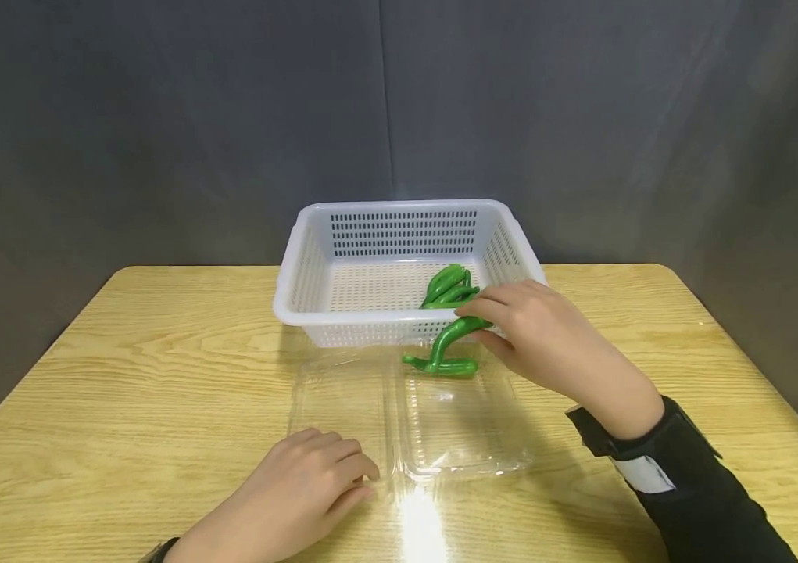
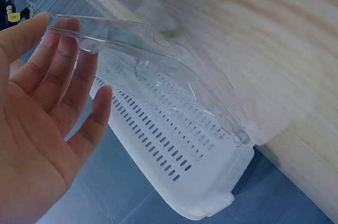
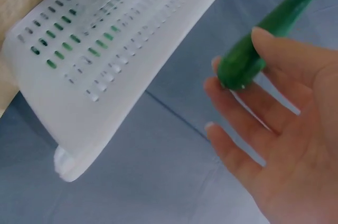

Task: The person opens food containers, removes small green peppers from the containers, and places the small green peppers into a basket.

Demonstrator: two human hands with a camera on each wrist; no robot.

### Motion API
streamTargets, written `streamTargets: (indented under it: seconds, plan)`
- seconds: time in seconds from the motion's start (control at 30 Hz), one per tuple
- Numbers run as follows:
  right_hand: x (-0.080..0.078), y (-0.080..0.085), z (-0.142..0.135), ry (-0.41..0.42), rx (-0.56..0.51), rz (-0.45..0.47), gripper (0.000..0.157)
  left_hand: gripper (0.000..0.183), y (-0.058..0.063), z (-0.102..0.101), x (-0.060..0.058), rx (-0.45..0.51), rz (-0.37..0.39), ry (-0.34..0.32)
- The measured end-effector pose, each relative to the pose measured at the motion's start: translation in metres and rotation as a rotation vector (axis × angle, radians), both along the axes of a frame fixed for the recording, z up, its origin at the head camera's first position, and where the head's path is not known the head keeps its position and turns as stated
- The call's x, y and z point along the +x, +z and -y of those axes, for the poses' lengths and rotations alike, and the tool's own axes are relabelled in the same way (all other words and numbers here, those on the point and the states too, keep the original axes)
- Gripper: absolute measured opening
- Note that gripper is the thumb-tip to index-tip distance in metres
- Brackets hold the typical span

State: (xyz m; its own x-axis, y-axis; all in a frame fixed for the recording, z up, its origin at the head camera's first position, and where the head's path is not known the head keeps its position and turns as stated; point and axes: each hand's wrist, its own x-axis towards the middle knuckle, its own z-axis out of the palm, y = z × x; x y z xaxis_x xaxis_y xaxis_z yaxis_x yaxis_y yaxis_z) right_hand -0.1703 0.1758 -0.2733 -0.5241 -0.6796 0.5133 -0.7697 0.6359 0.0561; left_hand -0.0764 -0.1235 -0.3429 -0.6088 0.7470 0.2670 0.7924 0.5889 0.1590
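Note:
My right hand [image 1: 535, 332] pinches a long, bent green pepper [image 1: 449, 338] between thumb and fingers, just in front of the basket's near right rim. In the right wrist view the held pepper [image 3: 264, 39] shows a rounded end and a tapering end. A second green pepper [image 1: 456, 367] lies in the far part of the right half of an open clear plastic clamshell container [image 1: 455, 430]. With thumb and fingertips, my left hand [image 1: 300, 489] holds the near left edge of this container [image 2: 158, 60]. The left wrist view shows fingers on both sides of the thin plastic.
Behind the container stands a white perforated basket [image 1: 363, 319] with several green peppers [image 1: 448, 285] in its right part. Everything rests on a wooden table [image 1: 159, 367]. A dark grey cloth [image 1: 230, 117] hangs behind the table's far edge.

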Motion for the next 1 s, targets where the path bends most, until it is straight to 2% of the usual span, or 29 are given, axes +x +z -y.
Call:
streamTargets:
  seconds: [0.33, 0.57, 0.7, 0.87, 1.0]
  plan:
    - [-0.014, -0.001, -0.013, -0.121, -0.053, -0.040, 0.030, 0.007, 0.001, -0.001, -0.003, 0.003, -0.010, 0.000]
    - [-0.021, -0.009, -0.018, -0.180, -0.087, -0.027, 0.032, 0.006, -0.003, 0.001, -0.002, 0.000, -0.008, 0.015]
    - [-0.026, -0.011, -0.021, -0.219, -0.101, -0.020, 0.032, 0.007, -0.003, 0.001, -0.001, -0.002, -0.048, 0.006]
    - [-0.030, -0.013, -0.025, -0.248, -0.126, -0.014, 0.032, 0.008, -0.001, 0.000, 0.000, -0.014, -0.077, -0.006]
    - [-0.033, -0.018, -0.026, -0.240, -0.150, -0.015, 0.031, 0.009, 0.000, 0.000, 0.001, -0.021, -0.076, -0.001]
